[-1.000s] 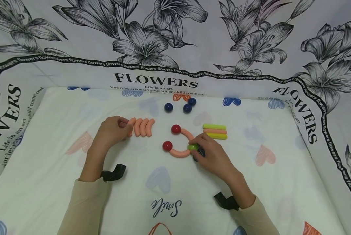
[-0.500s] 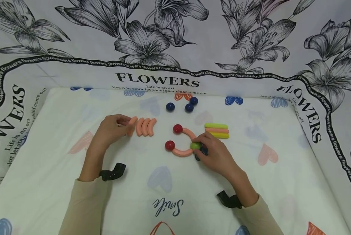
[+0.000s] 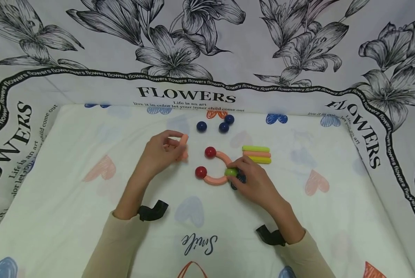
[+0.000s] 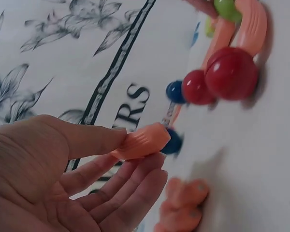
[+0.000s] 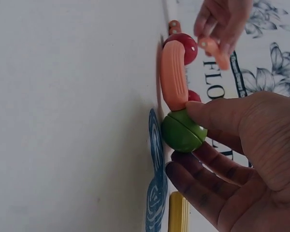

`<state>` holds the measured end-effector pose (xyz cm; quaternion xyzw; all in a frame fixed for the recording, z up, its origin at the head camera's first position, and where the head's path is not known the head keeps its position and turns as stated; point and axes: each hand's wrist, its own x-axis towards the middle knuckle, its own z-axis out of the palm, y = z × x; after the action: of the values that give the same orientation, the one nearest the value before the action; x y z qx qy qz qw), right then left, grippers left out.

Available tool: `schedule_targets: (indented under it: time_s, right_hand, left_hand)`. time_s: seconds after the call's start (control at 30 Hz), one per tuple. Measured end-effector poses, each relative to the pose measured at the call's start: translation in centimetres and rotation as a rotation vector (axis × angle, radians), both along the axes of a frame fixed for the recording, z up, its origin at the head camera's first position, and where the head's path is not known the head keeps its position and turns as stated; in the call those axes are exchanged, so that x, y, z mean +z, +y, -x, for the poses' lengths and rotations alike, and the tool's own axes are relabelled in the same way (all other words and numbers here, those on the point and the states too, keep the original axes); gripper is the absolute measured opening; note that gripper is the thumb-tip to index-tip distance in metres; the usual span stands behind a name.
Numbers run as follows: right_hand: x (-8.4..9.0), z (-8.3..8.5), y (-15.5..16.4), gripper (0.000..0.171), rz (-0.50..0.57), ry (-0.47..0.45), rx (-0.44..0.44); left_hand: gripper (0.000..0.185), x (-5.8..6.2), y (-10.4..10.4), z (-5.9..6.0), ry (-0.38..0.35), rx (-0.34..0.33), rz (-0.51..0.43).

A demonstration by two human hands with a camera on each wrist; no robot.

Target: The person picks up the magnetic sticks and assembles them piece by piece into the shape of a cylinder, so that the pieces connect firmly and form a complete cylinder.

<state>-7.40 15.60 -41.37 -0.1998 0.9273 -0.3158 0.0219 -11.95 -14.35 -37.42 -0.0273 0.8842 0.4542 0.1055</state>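
Fingers and thumb of the left hand (image 3: 160, 152) pinch one curved salmon-pink ribbed plastic rod (image 3: 183, 143), lifted off the white heart-printed cloth (image 3: 71, 200); in the left wrist view the rod (image 4: 141, 143) sits between the thumb tip and the upper fingers. Just under that hand lie more salmon-pink curved rods (image 4: 180, 208), mostly hidden from the head camera by the fingers.

The right hand (image 3: 254, 183) has its thumb and curled fingers set on a green plastic ball (image 3: 231, 172), which rests on the cloth at the hand's fingertips. The right wrist view shows the thumb on top of the ball (image 5: 183, 131) and the fingers below it. Two pink curved rods run from this ball toward the left hand, each ending in a red plastic ball: the upper red ball (image 3: 210, 152) and the lower red ball (image 3: 200, 172), both between the two hands.

Beyond the right hand's knuckles, just beside them, lies a stack of straight rods (image 3: 256, 154), yellow-green and pink. Farther from both hands sit three dark blue balls (image 3: 223, 127). Black wrist straps (image 3: 152, 210) show at both cream sleeves.
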Motion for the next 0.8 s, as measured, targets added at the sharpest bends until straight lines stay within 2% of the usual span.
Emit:
schedule_targets:
  time_s: [0.17,0.33,0.43,0.57,0.8]
  right_hand:
    - [-0.3,0.2,-0.2,0.031,0.0,-0.008,0.025]
    - [-0.1,0.3,-0.2,0.031,-0.022,-0.007,0.015]
    - [0.0,0.3,-0.1,0.03,-0.022,-0.01,0.015]
    - [-0.1,0.4,0.0,0.029,-0.011,-0.014,0.021]
    - [-0.2,0.4,0.4,0.03,0.001,-0.015,0.018]
  left_hand:
    - [0.044,-1.3,2.1,0.3,-0.024,-0.045,0.016]
    - [0.043,-2.3,3.3,0.3,-0.03,-0.088,0.008]
    - [0.043,-2.4,3.6,0.2,-0.02,-0.089,0.008]
    - [0.043,-2.2,3.9,0.1,-0.009,-0.093,0.053]
    - [0.04,-2.1,4.5,-0.1,-0.054,-0.141,0.141]
